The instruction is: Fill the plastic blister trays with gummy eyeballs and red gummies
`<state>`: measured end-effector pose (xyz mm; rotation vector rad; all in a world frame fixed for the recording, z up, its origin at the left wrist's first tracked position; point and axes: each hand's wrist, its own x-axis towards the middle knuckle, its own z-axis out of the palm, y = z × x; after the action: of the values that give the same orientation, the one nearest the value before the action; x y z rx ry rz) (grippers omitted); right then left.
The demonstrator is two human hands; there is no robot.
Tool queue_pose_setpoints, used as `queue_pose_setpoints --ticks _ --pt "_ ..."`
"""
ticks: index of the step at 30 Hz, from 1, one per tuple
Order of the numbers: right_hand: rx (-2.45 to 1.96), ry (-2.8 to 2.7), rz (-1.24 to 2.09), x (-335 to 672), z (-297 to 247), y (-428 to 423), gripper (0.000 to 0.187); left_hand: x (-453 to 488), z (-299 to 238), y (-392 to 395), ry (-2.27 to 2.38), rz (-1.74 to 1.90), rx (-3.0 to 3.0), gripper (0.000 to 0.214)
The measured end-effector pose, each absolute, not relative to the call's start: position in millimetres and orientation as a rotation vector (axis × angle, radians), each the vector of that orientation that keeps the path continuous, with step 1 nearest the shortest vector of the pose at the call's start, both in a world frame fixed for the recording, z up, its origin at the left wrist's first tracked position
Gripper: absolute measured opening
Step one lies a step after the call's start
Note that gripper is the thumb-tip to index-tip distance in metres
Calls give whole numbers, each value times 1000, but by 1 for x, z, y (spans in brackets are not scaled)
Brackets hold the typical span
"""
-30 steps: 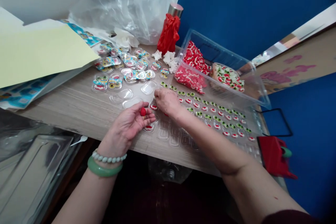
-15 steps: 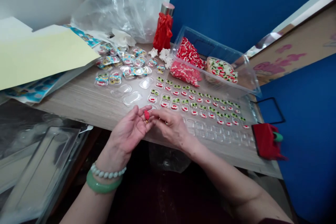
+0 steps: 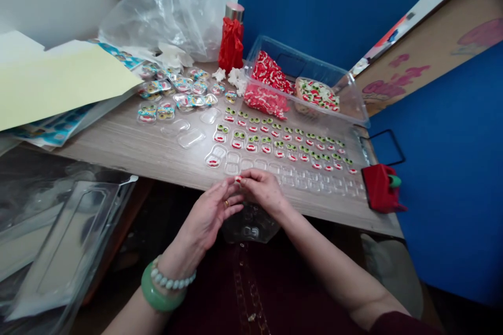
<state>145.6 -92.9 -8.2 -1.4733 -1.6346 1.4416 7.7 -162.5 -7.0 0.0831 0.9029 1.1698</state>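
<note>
Right hand (image 3: 261, 193) closed on tiny red piece (image 3: 238, 180) in a fingertip pinch, left hand (image 3: 208, 220) half open just beside it, both at 6 o'clock of blister tray (image 3: 314, 183) on desk (image 3: 118, 152); keep the pinch light and steady, piece is small enough to slip

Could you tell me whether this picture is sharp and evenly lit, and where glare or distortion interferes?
Head view: soft, even light, no hard shadows; glare on the clear plastic box and blister tray; wide-angle bending slants the table edge; the small red piece at the fingertips of the right hand is too tiny to read.
</note>
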Motion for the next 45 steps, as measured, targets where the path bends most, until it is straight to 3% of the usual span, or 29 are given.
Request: queue_pose_setpoints --ticks 3,7,10,13,16,20,22,25,32,36,39,45 --pt "-1503 -1414 1602 152 -12 -83 20 1 -14 -165 1009 1121 94 20" --pt "-1485 -1434 1535 153 -13 -72 19 -2 -12 -160 1027 1112 145 20" --pt "-1461 -1656 1292 156 -8 -69 8 -1 -8 -158 1113 1128 242 25" --pt "-1270 -2067 1144 159 6 -73 16 4 -6 -157 1244 1217 453 31" --pt "-1133 -2288 1156 156 18 -84 21 8 -5 -153 1262 1235 594 21" --pt "-1254 -1797 1493 145 15 -96 9 8 -5 -146 1167 1282 371 20" --pt "-1264 -1460 1688 139 9 -100 16 8 -6 -145 1105 1347 242 24" --pt "-1280 -1298 1726 133 4 -105 15 15 -9 -148 1089 1454 212 27" --pt "-1379 -1734 1419 126 9 -99 5 28 -19 -156 1207 1511 289 24" --pt "-1379 -2035 1080 131 4 -81 17 -1 -21 -146 1438 1342 569 21" --pt "-1382 -2360 780 133 1 -64 25 -38 -19 -126 1891 1280 1120 19" --pt "-1484 -2754 486 120 1 -58 24 -85 -15 -82 2316 571 1839 30"
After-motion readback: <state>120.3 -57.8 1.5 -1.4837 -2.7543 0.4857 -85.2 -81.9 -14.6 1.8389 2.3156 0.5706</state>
